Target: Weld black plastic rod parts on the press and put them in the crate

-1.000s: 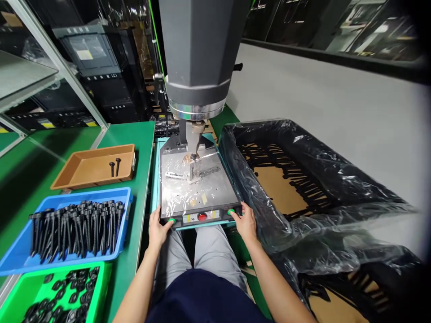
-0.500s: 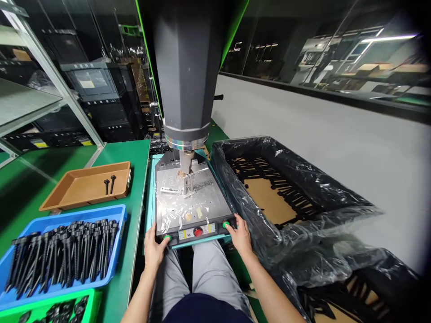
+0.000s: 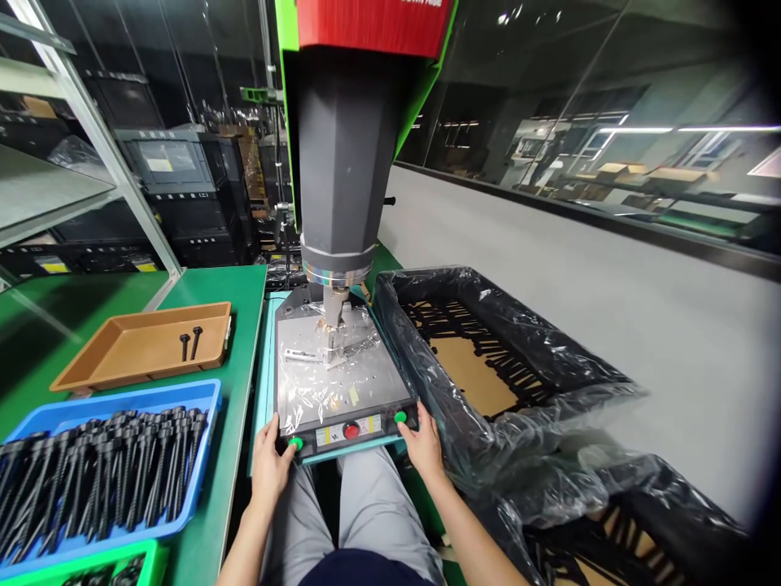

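Note:
My left hand (image 3: 272, 462) rests at the front left corner of the press machine's base (image 3: 372, 378), fingers along its side. Its thumb is at the left green button (image 3: 295, 443). At the opposite corner, my right hand (image 3: 425, 443) lies with its thumb at the lower edge of the right green button (image 3: 400, 417). Both hands look open, thumbs apart from the fingers. Between them sits a red button (image 3: 351, 431). Above the plate, the grey press head (image 3: 342, 163) ends in a metal tip (image 3: 335, 305) over a small metal fixture (image 3: 333, 346) under clear film.
To the left, a blue tray (image 3: 211, 439) holds many black ribbed screw-like parts, and a brown tray (image 3: 140, 342) holds two. A green bin (image 3: 159, 557) is nearer me. On the right stands a plastic-lined box (image 3: 549, 350) of black parts, with another lined box (image 3: 659, 480) below.
The camera view has tilted up, showing more of the press's red upper housing. My thumbs sit lower against the green buttons, which show more fully. The hands stay at the same corners.

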The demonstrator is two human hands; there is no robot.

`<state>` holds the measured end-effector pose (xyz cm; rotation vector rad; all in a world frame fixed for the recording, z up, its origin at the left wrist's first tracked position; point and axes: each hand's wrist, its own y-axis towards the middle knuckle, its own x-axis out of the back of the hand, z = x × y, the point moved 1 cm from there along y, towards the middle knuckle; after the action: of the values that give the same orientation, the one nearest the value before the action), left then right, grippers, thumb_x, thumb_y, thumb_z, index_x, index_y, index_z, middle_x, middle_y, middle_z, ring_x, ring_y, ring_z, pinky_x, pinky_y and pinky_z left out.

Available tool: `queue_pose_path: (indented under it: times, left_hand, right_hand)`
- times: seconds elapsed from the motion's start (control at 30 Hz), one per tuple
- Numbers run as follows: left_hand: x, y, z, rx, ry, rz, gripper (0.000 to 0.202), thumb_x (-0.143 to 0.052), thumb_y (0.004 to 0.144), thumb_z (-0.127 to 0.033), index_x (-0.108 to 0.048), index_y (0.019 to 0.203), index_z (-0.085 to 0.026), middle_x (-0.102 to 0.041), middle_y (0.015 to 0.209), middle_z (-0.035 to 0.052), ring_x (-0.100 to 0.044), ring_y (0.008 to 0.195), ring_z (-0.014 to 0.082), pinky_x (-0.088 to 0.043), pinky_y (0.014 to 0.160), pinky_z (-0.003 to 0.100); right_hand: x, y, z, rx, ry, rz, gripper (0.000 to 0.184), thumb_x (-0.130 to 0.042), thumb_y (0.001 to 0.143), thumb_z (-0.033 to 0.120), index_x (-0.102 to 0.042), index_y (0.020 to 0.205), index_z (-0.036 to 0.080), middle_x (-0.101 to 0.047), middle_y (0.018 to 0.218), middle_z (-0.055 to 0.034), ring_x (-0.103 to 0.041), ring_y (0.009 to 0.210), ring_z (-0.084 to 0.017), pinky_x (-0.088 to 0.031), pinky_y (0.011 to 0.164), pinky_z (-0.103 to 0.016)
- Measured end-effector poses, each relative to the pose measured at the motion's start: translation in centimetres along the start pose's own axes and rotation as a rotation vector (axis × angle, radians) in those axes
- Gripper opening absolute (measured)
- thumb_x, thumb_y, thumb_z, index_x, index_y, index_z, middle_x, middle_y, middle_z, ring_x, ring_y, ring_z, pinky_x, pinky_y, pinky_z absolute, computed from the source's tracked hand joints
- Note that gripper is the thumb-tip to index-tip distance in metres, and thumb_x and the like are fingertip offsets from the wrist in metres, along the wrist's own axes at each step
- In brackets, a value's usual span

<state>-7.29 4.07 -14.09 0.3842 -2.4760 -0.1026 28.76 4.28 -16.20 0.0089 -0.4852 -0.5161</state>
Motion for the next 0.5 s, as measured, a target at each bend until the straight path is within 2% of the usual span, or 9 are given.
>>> queue_pose_path:
  times: [0.13, 0.2, 0.27, 0.33, 0.4, 0.5]
  left_hand:
    - [0.3, -0.4, -0.4, 0.040, -0.015, -0.038, 0.059, -0.059, 0.076, -0.045, -0.057, 0.127, -0.017, -0.053, 0.126, 0.0128, -0.054, 0.116, 0.0296, -0.046, 0.099, 0.043]
    - [0.4, -0.4, -0.5, 0.059, -0.010, -0.055, 0.055, -0.059, 0.076, -0.047, -0.060, 0.121, -0.016, -0.053, 0.126, 0.0134, -0.054, 0.116, 0.0298, -0.047, 0.097, 0.042]
    - [0.5, -0.3, -0.5, 0.057, -0.012, -0.062, 0.050, -0.057, 0.076, -0.046, -0.062, 0.116, -0.017, -0.054, 0.125, 0.0127, -0.054, 0.116, 0.0293, -0.048, 0.096, 0.041]
    - [0.6, -0.2, -0.5, 0.052, -0.020, -0.061, 0.045, -0.055, 0.078, -0.044, -0.062, 0.114, -0.018, -0.056, 0.123, 0.0115, -0.056, 0.114, 0.0282, -0.048, 0.095, 0.040]
    - [0.8, -0.1, -0.3, 0.069, -0.027, -0.057, 0.042, -0.053, 0.078, -0.043, -0.063, 0.111, -0.018, -0.058, 0.119, 0.0111, -0.059, 0.109, 0.0273, -0.049, 0.093, 0.039]
    - [1.1, -0.2, -0.4, 0.122, -0.035, -0.042, 0.039, -0.052, 0.078, -0.042, -0.064, 0.107, -0.018, -0.060, 0.113, 0.0108, -0.062, 0.098, 0.0258, -0.050, 0.089, 0.040]
  right_hand:
    - [-1.0, -2.2, 0.0, -0.111, 0.060, -0.092, 0.073, -0.067, 0.071, 0.048, -0.046, 0.134, 0.017, -0.047, 0.135, -0.0193, -0.058, 0.110, -0.034, -0.052, 0.084, -0.042]
    - [-1.6, -3.1, -0.2, -0.204, 0.157, -0.074, 0.077, -0.069, 0.068, 0.049, -0.044, 0.134, 0.018, -0.051, 0.131, -0.0184, -0.061, 0.104, -0.031, -0.054, 0.075, -0.039]
    - [-2.0, -3.7, -0.3, -0.311, 0.278, -0.012, 0.074, -0.071, 0.066, 0.048, -0.046, 0.130, 0.019, -0.060, 0.118, -0.0148, -0.065, 0.087, -0.026, -0.052, 0.059, -0.032]
    - [-2.2, -4.1, -0.2, -0.395, 0.377, 0.060, 0.061, -0.073, 0.063, 0.046, -0.056, 0.115, 0.018, -0.067, 0.093, -0.0085, -0.062, 0.066, -0.019, -0.043, 0.046, -0.024]
    - [-2.2, -4.2, 0.0, -0.440, 0.451, 0.117, 0.044, -0.075, 0.060, 0.042, -0.063, 0.093, 0.016, -0.062, 0.071, -0.0019, -0.053, 0.052, -0.013, -0.033, 0.041, -0.021]
    - [-1.7, -4.7, 0.4, -0.471, 0.523, 0.174, 0.028, -0.074, 0.059, 0.036, -0.063, 0.075, 0.016, -0.055, 0.059, 0.0026, -0.047, 0.048, -0.009, -0.029, 0.042, -0.019]
